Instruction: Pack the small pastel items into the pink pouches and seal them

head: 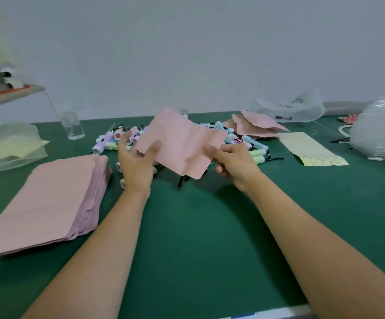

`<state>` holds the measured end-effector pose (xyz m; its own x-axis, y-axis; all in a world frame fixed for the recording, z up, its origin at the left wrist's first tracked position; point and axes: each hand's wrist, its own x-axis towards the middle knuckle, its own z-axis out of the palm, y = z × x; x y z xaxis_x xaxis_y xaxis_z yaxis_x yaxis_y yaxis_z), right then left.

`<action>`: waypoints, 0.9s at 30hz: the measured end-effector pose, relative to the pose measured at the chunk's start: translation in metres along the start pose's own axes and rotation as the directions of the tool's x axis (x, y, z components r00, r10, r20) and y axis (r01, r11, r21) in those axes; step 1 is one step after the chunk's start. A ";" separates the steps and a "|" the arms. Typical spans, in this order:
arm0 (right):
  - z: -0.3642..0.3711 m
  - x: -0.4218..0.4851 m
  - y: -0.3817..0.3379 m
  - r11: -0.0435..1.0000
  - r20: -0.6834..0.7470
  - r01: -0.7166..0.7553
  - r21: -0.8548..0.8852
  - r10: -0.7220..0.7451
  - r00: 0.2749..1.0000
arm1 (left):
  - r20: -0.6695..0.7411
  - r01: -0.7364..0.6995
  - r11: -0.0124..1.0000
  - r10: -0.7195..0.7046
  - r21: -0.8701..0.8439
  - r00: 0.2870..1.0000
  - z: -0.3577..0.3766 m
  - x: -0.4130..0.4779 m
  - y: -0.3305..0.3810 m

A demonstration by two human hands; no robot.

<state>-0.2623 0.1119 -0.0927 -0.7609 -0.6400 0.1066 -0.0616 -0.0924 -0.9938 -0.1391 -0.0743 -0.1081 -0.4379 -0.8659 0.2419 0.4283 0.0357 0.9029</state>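
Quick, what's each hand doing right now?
Left hand: holds the pouch, thumb on top.
Right hand: pinches the same pouch's edge.

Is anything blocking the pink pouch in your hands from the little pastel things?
No. The left hand and right hand hold the pouch right by the pastel pile; nothing visible lies between.

Packing workshop: stacked pink pouches (42, 203), green mat (198, 238).
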 end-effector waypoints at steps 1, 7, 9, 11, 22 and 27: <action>-0.002 0.001 -0.002 0.999 -0.038 0.043 0.002 -0.042 0.998 | -0.012 -0.118 0.985 0.120 0.122 0.993 0.003 -0.003 0.000; 0.000 -0.001 -0.002 0.964 -0.108 0.223 -0.147 -0.240 0.965 | 0.266 -0.527 0.720 0.455 0.452 0.850 0.022 -0.024 -0.008; -0.001 0.000 0.001 0.921 -0.023 0.267 -0.284 -0.285 0.958 | 0.408 -0.491 0.756 0.322 0.432 0.854 0.027 -0.030 -0.013; -0.004 0.000 0.004 0.862 0.073 0.291 -0.416 -0.287 0.955 | 0.472 -0.473 0.747 0.242 0.467 0.848 0.029 -0.031 -0.016; -0.033 -0.005 -0.012 0.960 0.000 0.021 0.278 -0.022 1.000 | 0.187 -0.171 0.863 0.091 0.476 0.978 0.023 -0.021 -0.011; -0.055 -0.007 -0.016 0.952 0.028 0.098 0.290 -0.111 0.993 | 0.279 0.134 0.975 -0.181 0.179 0.943 0.018 -0.012 -0.006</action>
<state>-0.2916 0.1596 -0.0797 -0.7306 -0.6472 0.2174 0.0542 -0.3723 -0.9265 -0.1508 -0.0551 -0.1097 -0.7108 -0.6840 0.1640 0.2170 0.0086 0.9761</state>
